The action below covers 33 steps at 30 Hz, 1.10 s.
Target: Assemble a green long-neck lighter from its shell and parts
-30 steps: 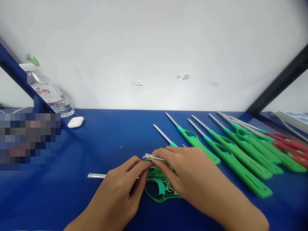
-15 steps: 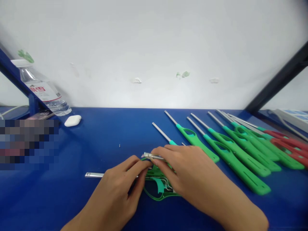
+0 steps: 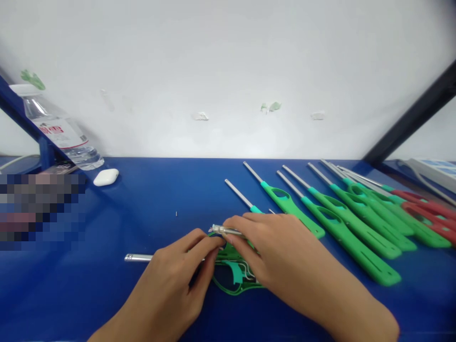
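Note:
A green long-reach lighter [image 3: 237, 286] lies opened on the blue table in front of me. Its white wires and a teal trigger [image 3: 236, 272] show inside the handle, and its silver tube [image 3: 138, 258] sticks out to the left. My left hand [image 3: 185, 273] is closed around the neck of this lighter, fingertips pinched near the loop of the handle. Just above the handle, my right hand [image 3: 265, 244] pinches a slim silver piece with a pale, clear tip [image 3: 224, 230]. That hand covers the right end of the opened lighter.
Several green lighters [image 3: 351, 232] lie slanted in a row on the right, with red ones [image 3: 427, 209] beyond. A tiny metal pin [image 3: 176, 214] lies behind my left hand. At the back left are a white case [image 3: 106, 177] and a water bottle [image 3: 64, 130] leaning by the frame.
The hands and the opened lighter hold nearly the same pose. The whole view has shifted very slightly, with the bottle a little further left.

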{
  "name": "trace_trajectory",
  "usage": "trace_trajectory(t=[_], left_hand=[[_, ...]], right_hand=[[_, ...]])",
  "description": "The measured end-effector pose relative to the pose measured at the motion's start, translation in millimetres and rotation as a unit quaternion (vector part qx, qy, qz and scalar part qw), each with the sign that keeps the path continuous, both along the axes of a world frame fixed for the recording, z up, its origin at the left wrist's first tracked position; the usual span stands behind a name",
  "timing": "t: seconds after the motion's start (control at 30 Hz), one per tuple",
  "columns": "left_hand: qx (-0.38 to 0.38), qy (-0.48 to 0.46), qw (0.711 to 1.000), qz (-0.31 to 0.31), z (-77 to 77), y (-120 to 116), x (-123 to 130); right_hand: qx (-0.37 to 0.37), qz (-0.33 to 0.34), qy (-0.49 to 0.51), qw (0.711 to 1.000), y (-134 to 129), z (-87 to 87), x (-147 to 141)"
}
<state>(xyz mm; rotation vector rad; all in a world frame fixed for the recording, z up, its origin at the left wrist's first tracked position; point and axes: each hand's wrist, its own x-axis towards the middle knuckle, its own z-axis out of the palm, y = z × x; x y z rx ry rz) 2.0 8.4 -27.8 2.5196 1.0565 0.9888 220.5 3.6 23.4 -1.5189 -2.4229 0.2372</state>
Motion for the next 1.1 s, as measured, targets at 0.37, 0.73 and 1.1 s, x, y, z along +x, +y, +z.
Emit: trace_trajectory(t=[0.37,0.73,1.1], left_hand=[[0.002,0.019,1.000,0.001,1.7,0.0,0.3],[0.008,0.022,1.000,0.003,2.9,0.3,0.4],[0.008,0.020,1.000,0.001,0.0,1.4,-0.4]], right_hand=[[0.006,0.007,0.003,1.000,0.0,-1.4,1.5],[0.045,0.007,-0.016,0.999,0.7,-6.4,4.1],[0.075,0.023,-0.029,0.996,3.9,-17.1,8.5]])
